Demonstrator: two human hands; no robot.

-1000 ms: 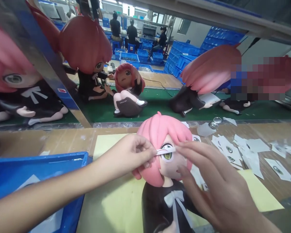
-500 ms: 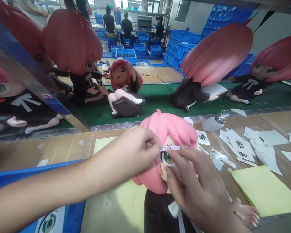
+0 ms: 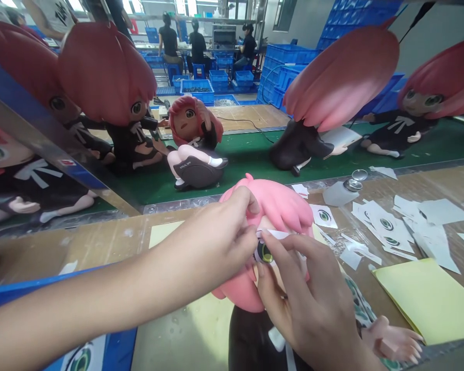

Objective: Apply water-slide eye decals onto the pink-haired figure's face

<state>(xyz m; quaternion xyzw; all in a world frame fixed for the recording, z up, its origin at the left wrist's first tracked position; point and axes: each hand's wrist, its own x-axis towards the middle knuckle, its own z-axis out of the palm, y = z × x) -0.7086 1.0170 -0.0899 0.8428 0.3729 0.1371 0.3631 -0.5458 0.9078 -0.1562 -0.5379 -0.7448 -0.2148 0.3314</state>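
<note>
A pink-haired doll [image 3: 282, 206] in a black dress with a white bow stands in front of me on the wooden bench. A white eye sticker [image 3: 268, 246] with a green iris lies on its face. My left hand [image 3: 212, 242] cups the side of the doll's head and pinches the sticker's left edge. My right hand [image 3: 305, 299] covers the lower face, its fingertips pressing the sticker from the right. The doll's own hand [image 3: 394, 342] sticks out at the lower right.
Several cut eye stickers and paper scraps [image 3: 386, 226] litter the bench at right, beside a yellow sheet [image 3: 429, 299]. A blue tray [image 3: 85, 355] sits at lower left. More dolls [image 3: 193, 144] rest on a green conveyor [image 3: 255, 154]. People work at far tables [image 3: 195, 44].
The doll and both hands have shifted slightly left and up in view. My fingers have closed in tighter over the eye sticker, which now lies flatter on the face.
</note>
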